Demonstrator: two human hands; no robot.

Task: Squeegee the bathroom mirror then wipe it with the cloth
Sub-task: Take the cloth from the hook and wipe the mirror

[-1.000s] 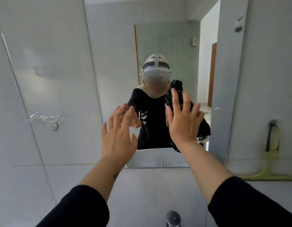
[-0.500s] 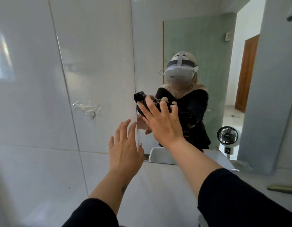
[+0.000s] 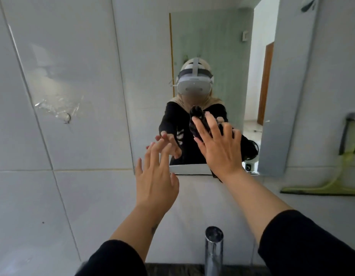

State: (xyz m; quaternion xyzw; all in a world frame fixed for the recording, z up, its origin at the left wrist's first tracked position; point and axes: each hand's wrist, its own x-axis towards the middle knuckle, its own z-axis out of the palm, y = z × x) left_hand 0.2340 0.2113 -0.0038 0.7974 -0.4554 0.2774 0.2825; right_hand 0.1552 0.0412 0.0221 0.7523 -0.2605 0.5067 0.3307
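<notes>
The bathroom mirror [image 3: 212, 46] hangs on the tiled wall straight ahead and reflects a person in a headset. My right hand [image 3: 220, 150] presses a dark cloth [image 3: 197, 120] flat against the lower part of the glass, fingers spread over it; a corner of the cloth hangs below my wrist. My left hand [image 3: 154, 180] hovers open just below and left of the mirror's bottom edge, holding nothing. A green squeegee [image 3: 339, 176] with a black handle hangs on the wall to the right of the mirror, its blade at the bottom.
A chrome tap [image 3: 213, 250] rises at the bottom centre, under my arms. A torn piece of clear tape with a hook [image 3: 59, 110] sticks to the grey tiles on the left. The mirror also reflects a doorway and a small fan.
My right hand with the cloth has swept from the mirror's left edge back towards its lower right. The view has swung right, bringing the squeegee back into sight.
</notes>
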